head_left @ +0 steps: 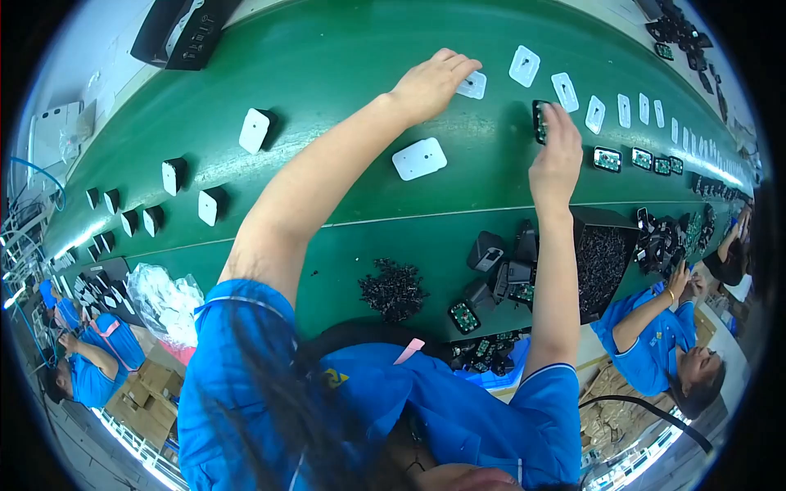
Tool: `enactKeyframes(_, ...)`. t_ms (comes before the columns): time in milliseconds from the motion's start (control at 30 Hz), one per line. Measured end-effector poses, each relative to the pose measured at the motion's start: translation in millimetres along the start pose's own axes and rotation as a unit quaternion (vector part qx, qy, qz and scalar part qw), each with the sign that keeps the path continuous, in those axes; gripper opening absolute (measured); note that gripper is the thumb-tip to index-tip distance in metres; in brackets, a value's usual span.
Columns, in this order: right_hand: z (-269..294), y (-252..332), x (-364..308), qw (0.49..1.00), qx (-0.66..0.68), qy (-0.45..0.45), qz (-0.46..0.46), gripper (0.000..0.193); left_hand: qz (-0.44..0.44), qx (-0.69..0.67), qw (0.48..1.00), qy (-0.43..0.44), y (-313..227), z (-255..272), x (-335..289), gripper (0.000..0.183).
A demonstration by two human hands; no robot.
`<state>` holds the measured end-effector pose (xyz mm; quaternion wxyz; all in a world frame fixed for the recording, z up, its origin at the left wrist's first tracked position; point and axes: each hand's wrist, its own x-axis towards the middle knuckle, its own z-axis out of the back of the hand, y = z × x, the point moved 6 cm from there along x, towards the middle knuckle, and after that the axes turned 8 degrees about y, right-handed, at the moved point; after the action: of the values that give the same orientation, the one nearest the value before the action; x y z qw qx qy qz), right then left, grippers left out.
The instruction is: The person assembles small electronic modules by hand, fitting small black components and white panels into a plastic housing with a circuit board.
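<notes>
My left hand (435, 83) reaches to the far side of the green bench, its fingers closed at the edge of a white plastic cover (472, 86). Part of that cover is hidden under the fingers. To the right, my right hand (558, 155) grips a black housing with a circuit board (539, 123), tilted up on its side. Between my hands, nearer to me, lies a white-faced unit (419, 159). Another white cover (524, 65) rests just beyond my right hand, in a row of similar covers running off to the right.
Assembled white-and-black units (255, 131) stand at left. Open housings with boards (607, 159) line up at right. Near me are a pile of small black parts (393, 290), loose black housings (486, 250) and a black bin of parts (602, 266). Co-workers (655, 327) sit on both sides.
</notes>
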<state>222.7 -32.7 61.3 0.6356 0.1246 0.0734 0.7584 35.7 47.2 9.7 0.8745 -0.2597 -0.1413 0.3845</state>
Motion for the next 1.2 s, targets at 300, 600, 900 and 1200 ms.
enactKeyframes(300, 8.5, 18.8, -1.1, 0.999, 0.019, -0.006, 0.026, 0.054, -0.013, 0.003, 0.999, -0.033, 2.6, 5.9, -5.4, 0.053)
enactKeyframes(600, 4.5, -10.0, 9.6, 0.970, -0.203, 0.130, 0.031, 0.045, -0.008, -0.010, 1.000, -0.012, 2.3, 9.9, -9.5, 0.051)
enactKeyframes(900, 6.1, -50.5, 15.6, 0.959, -0.257, 0.116, 0.042, 0.057, 0.008, -0.008, 1.000, -0.003, 5.3, 9.2, -9.6, 0.057)
enactKeyframes(1200, 5.4, -46.3, 17.1, 0.973, -0.169, 0.139, 0.075, 0.054, 0.031, -0.018, 0.999, -0.012, 7.3, 9.6, -12.7, 0.055)
